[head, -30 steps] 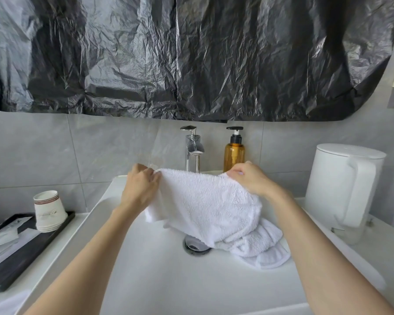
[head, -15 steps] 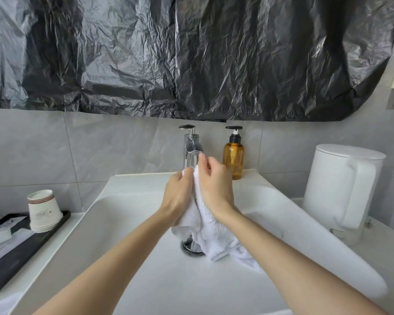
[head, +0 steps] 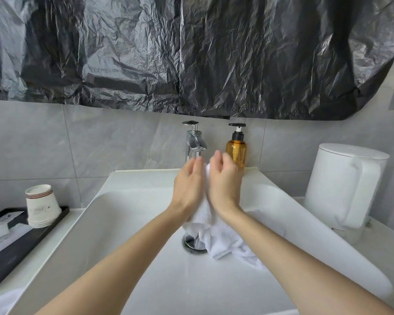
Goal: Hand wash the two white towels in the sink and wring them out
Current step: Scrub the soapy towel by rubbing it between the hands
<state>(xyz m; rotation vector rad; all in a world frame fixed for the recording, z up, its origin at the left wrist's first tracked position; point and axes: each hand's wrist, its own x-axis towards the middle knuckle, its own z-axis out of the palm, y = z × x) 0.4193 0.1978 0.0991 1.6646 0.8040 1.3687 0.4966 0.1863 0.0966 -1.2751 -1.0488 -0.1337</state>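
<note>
A white counter runs along a wall of grey tiles. A crinkled black plastic sheet hangs across the wall, well above the fingertips. Set into the counter is a white sink, its bare basin spreading below and to both sides of the hands. Its metal drain lies under the wrists.

Just beyond the left fingers stands a chrome tap, with no water visible under its spout. Just beyond the right fingers stands an amber soap bottle with a black pump. How full it is cannot be told. Well to the right of the right fingers a white kettle stands on the counter with its lid closed. Far to the left of the left fingers a black tray holds a stack of upturned paper cups and some flat white packets.

The white towel is bunched upright between the two hands over the basin. A narrow strip of it shows between the fingers. Its lower part hangs in soft folds below the wrists, reaching the sink floor beside the drain.

The left hand presses flat on one side, its fingers together, nearly straight and blurred. The right hand presses on the other side, its fingers together and loosely bent. Whether they hook the cloth cannot be told.
</note>
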